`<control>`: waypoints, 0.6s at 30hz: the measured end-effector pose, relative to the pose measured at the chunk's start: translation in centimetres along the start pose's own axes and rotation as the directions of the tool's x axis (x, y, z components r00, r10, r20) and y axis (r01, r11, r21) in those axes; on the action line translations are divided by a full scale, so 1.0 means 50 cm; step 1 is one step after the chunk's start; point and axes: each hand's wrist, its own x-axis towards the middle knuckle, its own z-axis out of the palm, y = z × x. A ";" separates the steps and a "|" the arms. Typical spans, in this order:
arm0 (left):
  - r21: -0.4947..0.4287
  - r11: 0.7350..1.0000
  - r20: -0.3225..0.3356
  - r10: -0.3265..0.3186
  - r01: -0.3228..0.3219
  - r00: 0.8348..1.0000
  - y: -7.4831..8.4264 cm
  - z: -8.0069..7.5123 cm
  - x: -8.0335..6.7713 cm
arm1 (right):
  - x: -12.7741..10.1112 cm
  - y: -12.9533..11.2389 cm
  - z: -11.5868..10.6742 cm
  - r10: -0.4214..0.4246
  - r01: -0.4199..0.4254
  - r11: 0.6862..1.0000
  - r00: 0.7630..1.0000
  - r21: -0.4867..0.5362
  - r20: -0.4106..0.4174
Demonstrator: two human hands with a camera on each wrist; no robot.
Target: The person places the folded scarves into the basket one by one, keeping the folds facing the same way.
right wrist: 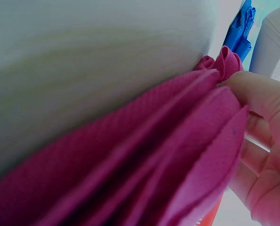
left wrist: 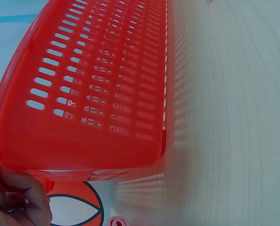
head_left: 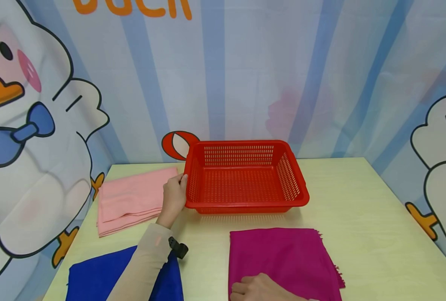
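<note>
Right wrist view alone showed the right hand (right wrist: 265, 141) pinching the magenta cloth's (right wrist: 130, 165) stacked folds; head view showed only knuckles at its near edge. Left hand (head_left: 174, 196) gripped the red basket's (head_left: 245, 177) left rim; basket sat mid-table, long axis left-right.

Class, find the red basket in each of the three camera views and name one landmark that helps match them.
Head view: the red basket sits mid-table, the left hand gripping its left rim.
Left wrist view: the basket's slotted wall fills the left and centre.
Right wrist view: not clearly in it; the magenta cloth fills the picture.
Shared landmark: the pale wooden table.
</note>
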 end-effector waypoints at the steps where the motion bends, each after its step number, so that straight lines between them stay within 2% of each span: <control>1: 0.000 1.000 0.000 0.001 -0.001 1.000 0.000 0.000 0.000 | 0.001 -0.001 0.000 -0.003 0.003 1.000 1.000 0.000 -0.004; 10: -0.002 1.000 0.001 -0.009 0.009 1.000 0.001 -0.002 -0.001 | 0.011 -0.007 0.005 -0.007 0.007 1.000 1.000 0.023 -0.016; 18: 0.011 1.000 -0.001 0.004 -0.004 1.000 -0.001 -0.002 -0.001 | 0.022 -0.012 0.005 -0.021 0.021 1.000 0.999 0.001 0.034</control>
